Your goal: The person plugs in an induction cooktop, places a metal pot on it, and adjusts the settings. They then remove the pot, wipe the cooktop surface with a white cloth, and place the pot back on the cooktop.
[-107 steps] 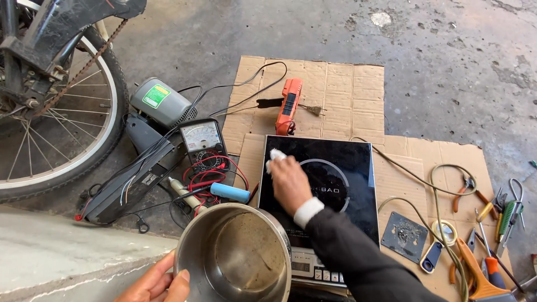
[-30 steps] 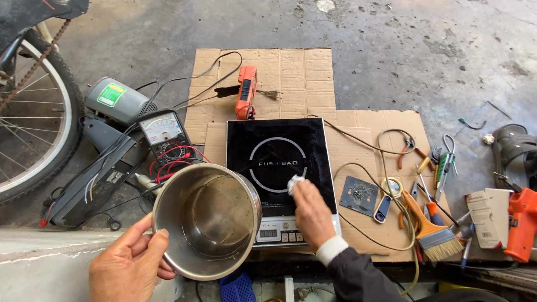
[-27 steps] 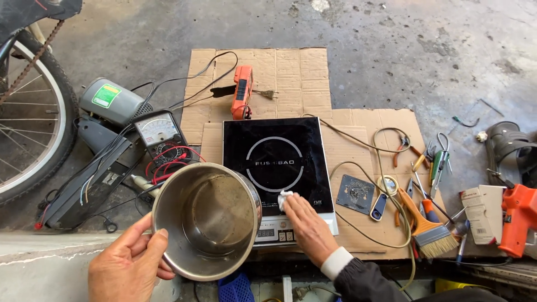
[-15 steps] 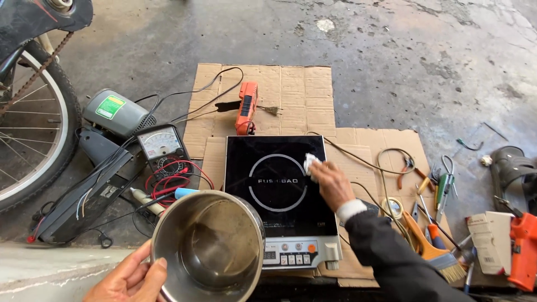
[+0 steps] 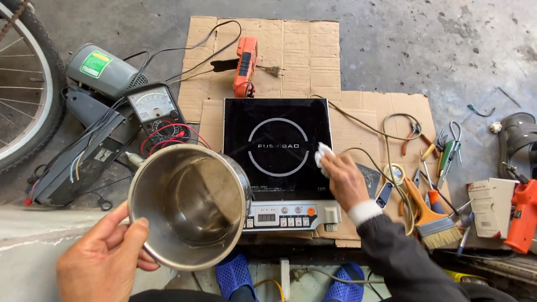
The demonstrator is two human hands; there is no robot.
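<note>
Lower left: left hand [image 5: 103, 260] grasping the steel pot [image 5: 190, 204] by its rim, held off the black induction cooker [image 5: 278, 148] at centre, whose glass the right hand [image 5: 344, 179] wipes, clenched on a white cloth [image 5: 323, 156].

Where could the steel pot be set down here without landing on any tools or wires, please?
The black cooktop glass is bare left of the right hand. The cardboard is bare right of the orange tester. Crowded: the brush and pliers at right, the meter with wires at left.
</note>
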